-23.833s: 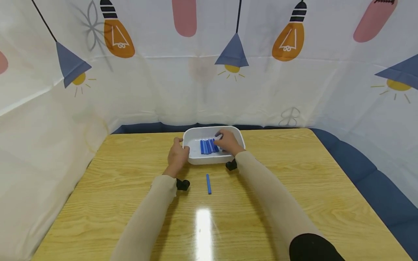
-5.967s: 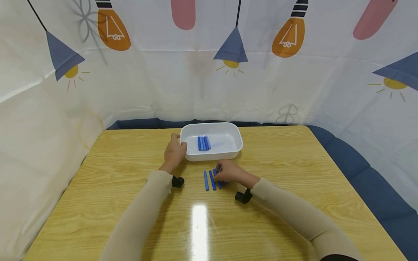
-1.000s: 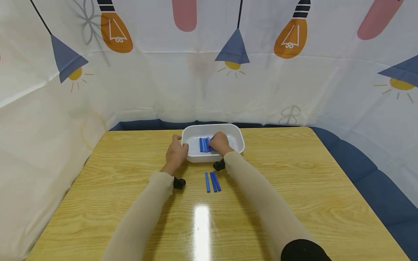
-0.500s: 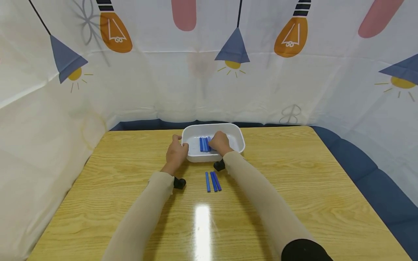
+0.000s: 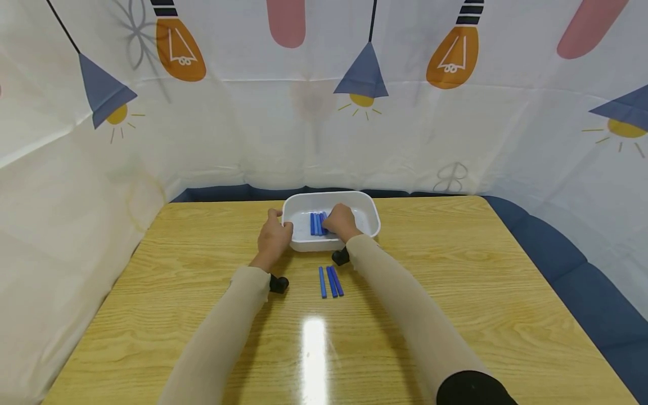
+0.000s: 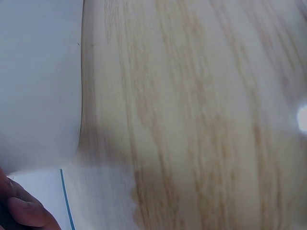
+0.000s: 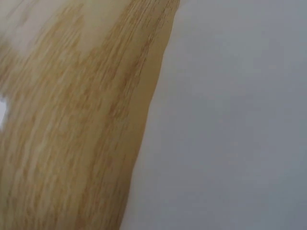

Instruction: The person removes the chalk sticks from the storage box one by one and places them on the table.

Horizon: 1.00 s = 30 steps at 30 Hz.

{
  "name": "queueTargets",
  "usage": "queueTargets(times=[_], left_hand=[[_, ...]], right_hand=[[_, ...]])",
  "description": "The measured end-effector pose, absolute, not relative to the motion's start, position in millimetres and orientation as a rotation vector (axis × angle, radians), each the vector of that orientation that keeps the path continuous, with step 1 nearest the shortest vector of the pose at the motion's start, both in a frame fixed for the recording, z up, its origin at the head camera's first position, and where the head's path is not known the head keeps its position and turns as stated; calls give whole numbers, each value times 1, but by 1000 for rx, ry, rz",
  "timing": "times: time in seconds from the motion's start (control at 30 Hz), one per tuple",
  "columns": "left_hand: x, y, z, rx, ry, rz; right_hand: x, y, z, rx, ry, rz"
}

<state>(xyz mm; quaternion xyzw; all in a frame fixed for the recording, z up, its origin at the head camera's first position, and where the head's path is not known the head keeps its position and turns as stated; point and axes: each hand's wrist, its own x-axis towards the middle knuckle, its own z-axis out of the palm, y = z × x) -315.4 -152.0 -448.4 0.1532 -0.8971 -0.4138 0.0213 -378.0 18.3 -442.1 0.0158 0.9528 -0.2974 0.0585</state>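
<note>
A white rectangular tray (image 5: 354, 244) stands near the far edge of the table. My left hand (image 5: 272, 239) grips its left end, the thumb at the near corner; part of this hand shows low in the left wrist view. Inside lie several slim blue sticks (image 5: 316, 224), side by side in the left half. My right hand (image 5: 342, 221) reaches in over the near rim, fingers curled down at the right end of that row. Its fingertips are hidden, so I cannot tell whether they pinch a stick. Three more blue sticks (image 5: 323, 282) lie on the wood before the tray, two close together.
The wooden table (image 5: 202, 292) has a bright light reflection toward its front. Dark blue padding (image 5: 547, 247) runs along the far and right edges. Behind it hangs a white cloth (image 5: 253, 135) printed with lamps and bulbs. Both wrists wear black camera mounts (image 5: 279, 284).
The single stick on the table has become three, and fewer lie in the tray. My right hand has gone from the table sticks back into the tray, nearly still this last second.
</note>
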Motion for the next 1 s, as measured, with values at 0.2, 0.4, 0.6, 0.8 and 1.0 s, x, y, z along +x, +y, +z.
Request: queueTargets(times=[0.2, 0.4, 0.6, 0.8, 1.0], left_hand=[[-315, -152, -448, 472, -2775, -1283], [-315, -152, -448, 473, -2773, -1282], [-315, -152, -449, 468, -2777, -1278], [-316, -153, -449, 469, -2780, -1273], [-318, -154, -450, 474, -2783, -1277]], right_hand=[[-378, 18, -442, 56, 2886, -911], [-378, 20, -440, 83, 2808, -1029], [-377, 21, -437, 87, 2753, -1087], [-376, 23, -433, 102, 2739, -1143], [-377, 25, -432, 86, 2766, -1174]])
